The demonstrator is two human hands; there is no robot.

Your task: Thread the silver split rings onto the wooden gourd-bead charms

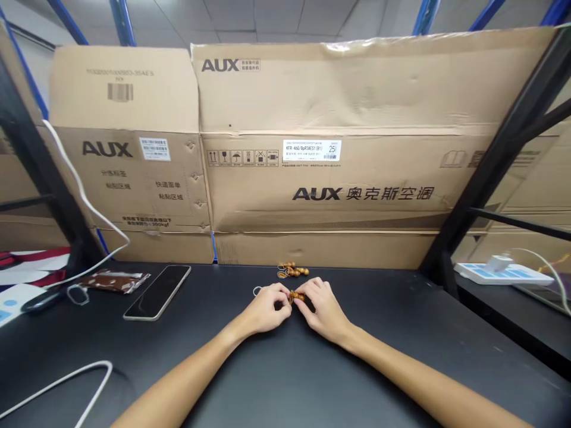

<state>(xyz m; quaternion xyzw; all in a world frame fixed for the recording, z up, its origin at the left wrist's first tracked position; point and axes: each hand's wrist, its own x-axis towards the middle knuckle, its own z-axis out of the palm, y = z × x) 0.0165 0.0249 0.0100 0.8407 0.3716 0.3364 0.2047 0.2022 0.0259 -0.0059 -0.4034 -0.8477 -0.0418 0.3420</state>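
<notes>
Two small clusters of wooden gourd beads lie in front of me. My right hand (323,309) is closed in a tight pinch on the nearer cluster (297,296), and my left hand (266,309) is curled shut against it from the other side, its fingers hiding exactly what they grip. A thin cord loop (257,291) pokes out past my left hand. Just beyond, the second bead cluster (292,270) sits loose on the black surface (285,386), with a small ring (282,274) at one end.

If my pinch slips, the rounded beads could roll away across that smooth surface, and a tug on the cord could snag or tangle them. The smartphone (157,292) and brown foil packet (115,281) sit well apart to my left.

Ahead, the cardboard cartons (357,89) read AUX and 奥克斯空调, and a white label (311,150) reads KFR-46G/BpR3AES1 (B1), with a boxed 25. The left carton (125,89) also prints 分拣标签 and 快递面单, beside a smaller white sticker (154,149).
</notes>
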